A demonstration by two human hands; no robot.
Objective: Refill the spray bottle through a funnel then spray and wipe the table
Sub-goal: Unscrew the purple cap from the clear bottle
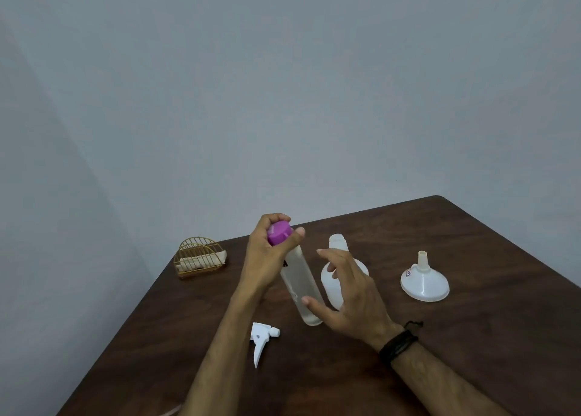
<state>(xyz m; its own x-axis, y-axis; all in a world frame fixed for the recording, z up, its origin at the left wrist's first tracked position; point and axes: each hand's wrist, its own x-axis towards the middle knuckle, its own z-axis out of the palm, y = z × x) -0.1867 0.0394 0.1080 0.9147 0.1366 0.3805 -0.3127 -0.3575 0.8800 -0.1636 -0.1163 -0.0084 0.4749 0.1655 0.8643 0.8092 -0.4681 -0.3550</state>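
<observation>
A tall clear bottle (301,289) with a purple cap (279,232) stands on the brown table (456,337). My left hand (267,255) grips its neck just under the cap. My right hand (352,293) hovers beside the bottle's lower part with its fingers spread, thumb close to the glassy wall; whether it touches is unclear. Behind my right hand stands the white spray bottle (339,245) with its neck uncapped. The white trigger spray head (262,341) lies on the table near my left forearm. A white funnel (424,282) rests upside down to the right.
A gold wire holder (201,256) with a folded cloth in it sits at the table's far left corner. The table's left edge runs diagonally past my left arm. A plain wall rises behind.
</observation>
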